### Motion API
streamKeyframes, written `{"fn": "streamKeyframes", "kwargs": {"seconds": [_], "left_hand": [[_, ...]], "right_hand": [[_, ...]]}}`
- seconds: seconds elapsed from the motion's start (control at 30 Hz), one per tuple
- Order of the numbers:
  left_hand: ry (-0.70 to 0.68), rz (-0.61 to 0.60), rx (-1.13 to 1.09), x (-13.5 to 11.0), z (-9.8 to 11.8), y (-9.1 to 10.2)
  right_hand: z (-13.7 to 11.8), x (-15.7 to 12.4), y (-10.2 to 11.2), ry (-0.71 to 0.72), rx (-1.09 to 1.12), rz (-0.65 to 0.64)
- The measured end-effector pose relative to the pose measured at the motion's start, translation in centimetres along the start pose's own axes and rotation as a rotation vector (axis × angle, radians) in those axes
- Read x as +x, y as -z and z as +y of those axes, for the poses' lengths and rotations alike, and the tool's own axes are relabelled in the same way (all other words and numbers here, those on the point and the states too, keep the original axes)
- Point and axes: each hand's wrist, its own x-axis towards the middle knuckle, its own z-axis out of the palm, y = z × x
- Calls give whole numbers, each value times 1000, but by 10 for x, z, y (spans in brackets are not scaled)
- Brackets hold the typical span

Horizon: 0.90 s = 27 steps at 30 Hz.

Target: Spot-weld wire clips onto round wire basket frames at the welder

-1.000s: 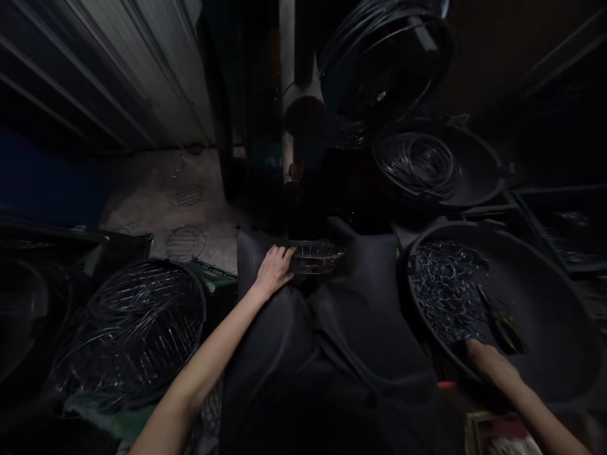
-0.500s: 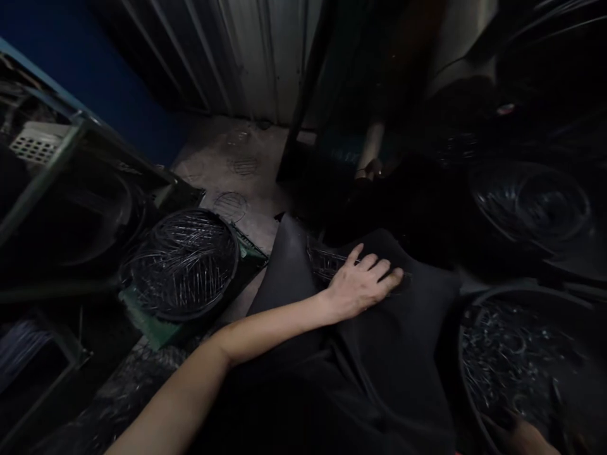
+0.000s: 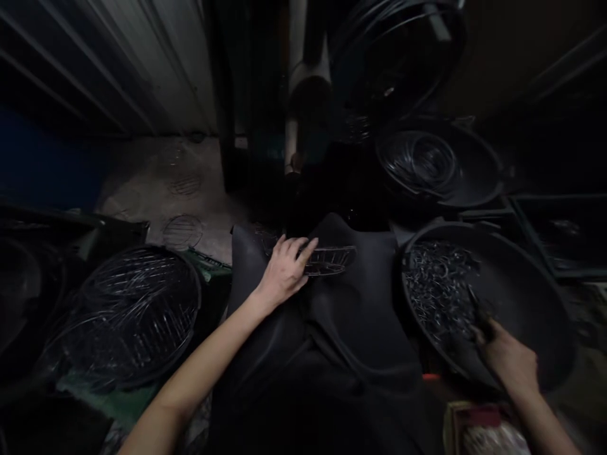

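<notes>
Across my lap lies a round wire grate (image 3: 334, 260), seen nearly edge-on. My left hand (image 3: 283, 268) grips its left end, fingers bent over the wires; the hand hides that part. Out to the right, my right hand (image 3: 512, 357) is closed around a dark tool that looks like pliers (image 3: 481, 319). Its narrow tip points into a wide black basin (image 3: 526, 303), at the edge of a heap of small metal clips or rings (image 3: 441, 284). Poor light hides the tool's jaws.
To my left, a round tub (image 3: 196, 284) is piled with wire grates (image 3: 137, 309) on a green crate (image 3: 109, 404). More grates (image 3: 183, 230) lie on the floor ahead. Behind the basin, another pan holds coiled wire (image 3: 422, 161). A metal post (image 3: 308, 69) stands in front.
The view has swung right, bringing the clip basin and my right hand with the tool fully into sight. My left hand's fingers are less spread, and more of the grate shows.
</notes>
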Motion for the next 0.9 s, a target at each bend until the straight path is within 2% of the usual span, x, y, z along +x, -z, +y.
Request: {"fn": "streamKeyframes", "kwargs": {"seconds": [0.07, 0.1, 0.17, 0.2, 0.27, 0.3, 0.37, 0.47, 0.57, 0.63, 0.7, 0.83, 0.9], "left_hand": [[-16, -11, -34, 2, -1, 1], [-20, -16, -51, 3, -2, 4], [-7, -7, -90, 7, -5, 12], [11, 10, -114, 9, -7, 16], [56, 61, -164, 13, -13, 27], [72, 82, -188, 15, -17, 32], [77, 102, -223, 19, -24, 40], [48, 91, -244, 24, -32, 46], [51, 84, -239, 29, -35, 47], [61, 66, -235, 31, -35, 47], [67, 52, -233, 32, -34, 49], [70, 71, -218, 32, -35, 52], [71, 88, -213, 31, -37, 52]], "right_hand": [[-26, -12, 21, -75, 168, 74], [-41, -19, 27, -57, 267, 138], [-74, -33, 26, 108, 456, 262], [-90, -38, 22, 229, 535, 281], [-120, -45, 9, 463, 658, 225], [-133, -46, 5, 531, 708, 180], [-153, -46, 9, 523, 819, 107], [-177, -46, 44, 418, 1141, -41], [-208, -49, 83, 514, 1398, -232], [-231, -48, 97, 597, 1408, -291], [-253, -44, 100, 645, 1351, -269], [-281, -40, 96, 702, 1244, 4], [-287, -43, 94, 676, 1258, 34]]}}
